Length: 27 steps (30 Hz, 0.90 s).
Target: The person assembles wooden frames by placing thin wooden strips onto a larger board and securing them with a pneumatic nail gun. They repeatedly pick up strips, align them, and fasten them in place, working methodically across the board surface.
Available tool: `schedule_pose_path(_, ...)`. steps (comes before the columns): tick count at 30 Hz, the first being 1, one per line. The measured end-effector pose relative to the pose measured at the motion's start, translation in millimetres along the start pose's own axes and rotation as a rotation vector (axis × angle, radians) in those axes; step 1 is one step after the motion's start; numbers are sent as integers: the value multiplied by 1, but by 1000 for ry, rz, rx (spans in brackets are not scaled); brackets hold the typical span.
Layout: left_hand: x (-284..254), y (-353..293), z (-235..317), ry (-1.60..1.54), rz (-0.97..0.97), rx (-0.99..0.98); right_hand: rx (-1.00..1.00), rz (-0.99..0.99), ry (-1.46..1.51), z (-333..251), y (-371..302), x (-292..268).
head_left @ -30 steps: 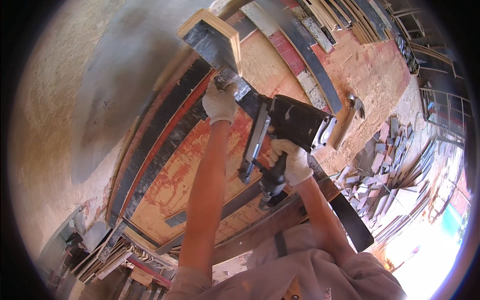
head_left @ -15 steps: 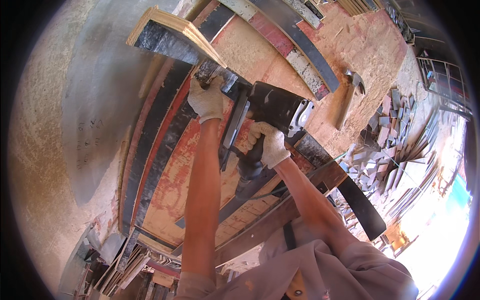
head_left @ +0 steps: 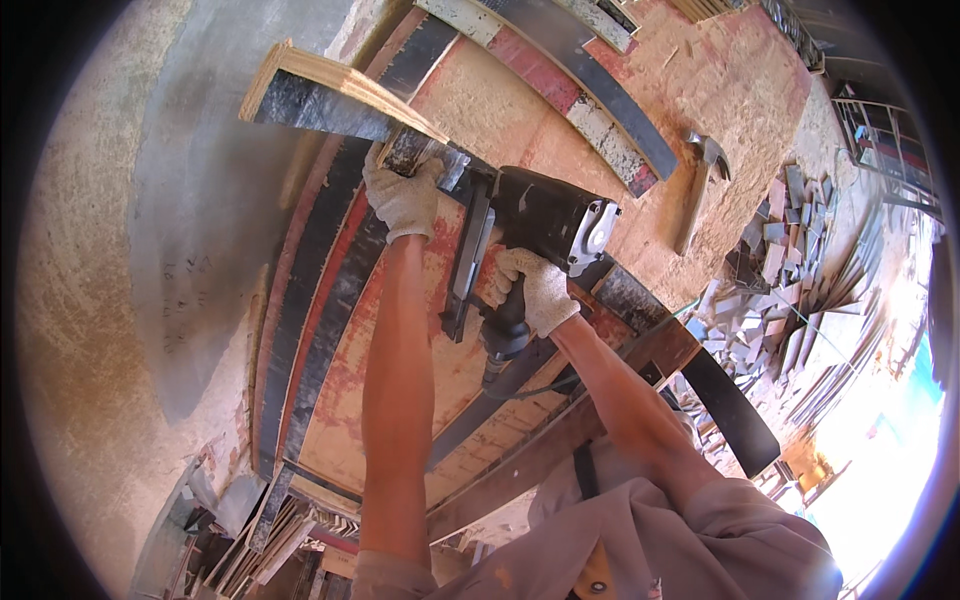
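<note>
A black pneumatic nail gun is gripped in my gloved right hand, the fingers wrapped round its handle. Its nose points toward a short dark block at the end of a black-faced plywood piece with a raw, layered edge. My gloved left hand is closed on that block, just left of the nose. Whether the nose touches the wood, I cannot tell. Below both hands lie long curved strips, dark and red-edged, on a worn reddish board.
A claw hammer lies on the worn board at the right. Another curved strip runs across the far side. Offcuts are heaped on the ground at the right. A thin hose trails from the nail gun.
The plywood piece, my left hand and the nail gun sit slightly further left in the picture. My left hand keeps its hold on the block and my right hand still grips the nail gun.
</note>
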State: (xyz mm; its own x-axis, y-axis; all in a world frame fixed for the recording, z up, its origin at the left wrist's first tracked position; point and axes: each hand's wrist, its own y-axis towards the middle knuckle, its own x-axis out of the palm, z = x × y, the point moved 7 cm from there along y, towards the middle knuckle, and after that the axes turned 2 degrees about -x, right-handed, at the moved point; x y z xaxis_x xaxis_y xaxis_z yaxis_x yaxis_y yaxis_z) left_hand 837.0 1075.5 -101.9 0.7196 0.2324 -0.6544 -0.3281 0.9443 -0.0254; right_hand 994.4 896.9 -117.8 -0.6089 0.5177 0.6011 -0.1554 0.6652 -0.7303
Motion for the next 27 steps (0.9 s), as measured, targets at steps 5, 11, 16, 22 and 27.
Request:
schedule_pose_path(5, 5, 4, -7, -130, -33, -5, 13, 57, 5, -2, 2, 5)
schedule_pose_path(11, 7, 2, -2, -124, -121, -103, -12, -9, -106, -5, -5, 3)
schedule_pose_path(16, 8, 5, -7, -202, -105, -34, 22, -9, -118, -8, -11, -1)
schedule_pose_path(22, -18, 2, 29, 87, -123, 3, -66, -99, -189, -18, -28, 5)
schedule_pose_path(27, -89, 33, 93, -656, -97, 184, -78, -182, -154, -17, -22, 26)
